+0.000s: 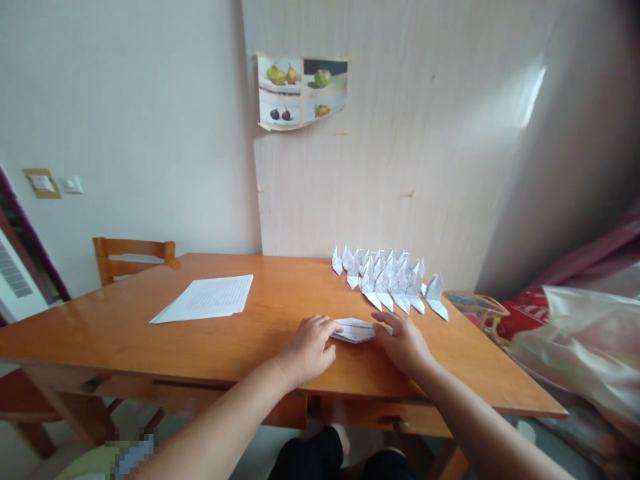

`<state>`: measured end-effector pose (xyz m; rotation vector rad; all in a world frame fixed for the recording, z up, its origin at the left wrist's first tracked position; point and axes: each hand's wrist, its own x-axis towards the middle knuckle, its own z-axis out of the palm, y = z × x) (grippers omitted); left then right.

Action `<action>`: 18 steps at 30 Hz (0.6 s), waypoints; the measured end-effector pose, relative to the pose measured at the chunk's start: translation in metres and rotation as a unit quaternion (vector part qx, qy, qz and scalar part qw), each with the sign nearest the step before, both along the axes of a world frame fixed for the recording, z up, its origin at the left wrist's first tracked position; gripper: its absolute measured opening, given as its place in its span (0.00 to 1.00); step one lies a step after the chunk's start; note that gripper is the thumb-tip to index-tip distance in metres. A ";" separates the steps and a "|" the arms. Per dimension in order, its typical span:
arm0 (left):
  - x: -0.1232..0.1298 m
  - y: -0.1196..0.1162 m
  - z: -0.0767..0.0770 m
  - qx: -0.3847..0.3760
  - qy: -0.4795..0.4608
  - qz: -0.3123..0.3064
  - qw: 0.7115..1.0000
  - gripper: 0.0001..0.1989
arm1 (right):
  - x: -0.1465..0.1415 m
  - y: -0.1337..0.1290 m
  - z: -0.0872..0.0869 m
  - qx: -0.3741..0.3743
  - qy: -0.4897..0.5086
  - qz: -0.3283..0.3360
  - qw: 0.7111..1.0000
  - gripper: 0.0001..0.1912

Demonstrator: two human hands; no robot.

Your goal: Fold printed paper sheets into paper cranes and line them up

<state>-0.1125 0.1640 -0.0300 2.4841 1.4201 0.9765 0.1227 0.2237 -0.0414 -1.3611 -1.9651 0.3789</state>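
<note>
A folded piece of printed white paper (355,330) lies on the wooden table (280,293), pointed toward both sides. My left hand (311,347) rests at its left end, the fingertips on the paper and the thumb apart below. At the right end, my right hand (404,341) touches the paper, its fingers spread and partly covering the tip. Behind it stand several folded paper figures (400,283) with upright points, grouped in rows. One figure (436,297) stands at the right of the group.
A stack of printed sheets (207,298) lies on the table's left part. A wooden chair (135,257) stands behind the left edge. Plastic bags (580,340) and a red item (527,317) are beyond the right edge. Fruit pictures (303,92) hang on the wall.
</note>
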 end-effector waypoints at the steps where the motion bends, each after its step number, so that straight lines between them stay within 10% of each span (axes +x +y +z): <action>1: 0.000 0.003 -0.001 0.002 0.008 -0.002 1.000 0.21 | 0.001 -0.003 0.001 0.008 -0.009 0.005 1.000 0.16; 18: 0.013 0.028 0.002 0.025 0.070 -0.024 0.997 0.18 | 0.003 -0.016 0.008 0.049 -0.139 0.139 0.979 0.19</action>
